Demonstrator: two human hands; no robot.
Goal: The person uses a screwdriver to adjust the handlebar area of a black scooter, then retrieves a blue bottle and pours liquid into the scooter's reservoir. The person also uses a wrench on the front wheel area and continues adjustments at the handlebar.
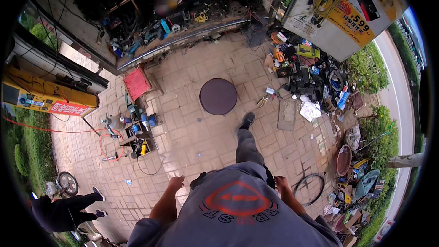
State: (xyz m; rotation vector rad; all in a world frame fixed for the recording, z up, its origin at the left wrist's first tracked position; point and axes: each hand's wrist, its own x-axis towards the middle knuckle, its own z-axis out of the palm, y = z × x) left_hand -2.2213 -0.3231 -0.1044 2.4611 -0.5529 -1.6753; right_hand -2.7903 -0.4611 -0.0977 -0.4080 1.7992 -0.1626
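Fingers of the left hand (176,183) are seen curled, nothing visible in them; those of the right hand (282,184) are partly hidden. How far either is opened, or whether the right is gripping anything, cannot be told. On the paving (192,144), a black tyre (323,186) is noted near the right hand; a round brown stool (218,96) is located ahead, well apart.
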